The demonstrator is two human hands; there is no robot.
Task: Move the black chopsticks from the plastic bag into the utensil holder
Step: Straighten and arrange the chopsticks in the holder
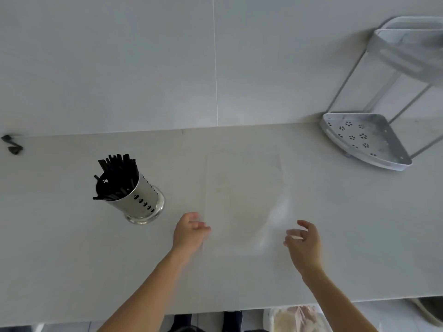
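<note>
Black chopsticks (118, 174) in a shiny silver holder (141, 200) with dark slots. Right of the holder: clear bag (242, 200); grey rack (364, 140), flower-patterned holes.

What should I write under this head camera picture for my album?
Black chopsticks stand in the utensil holder; both hands hover by the flat, see-through plastic bag.

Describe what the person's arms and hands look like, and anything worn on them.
Both forearms are bare up to the bottom edge of the picture, with no sleeve in view. The left hand and the right hand wear no gloves. No watch, bracelet or ring can be seen on either, though slight blur could hide something small.
</note>
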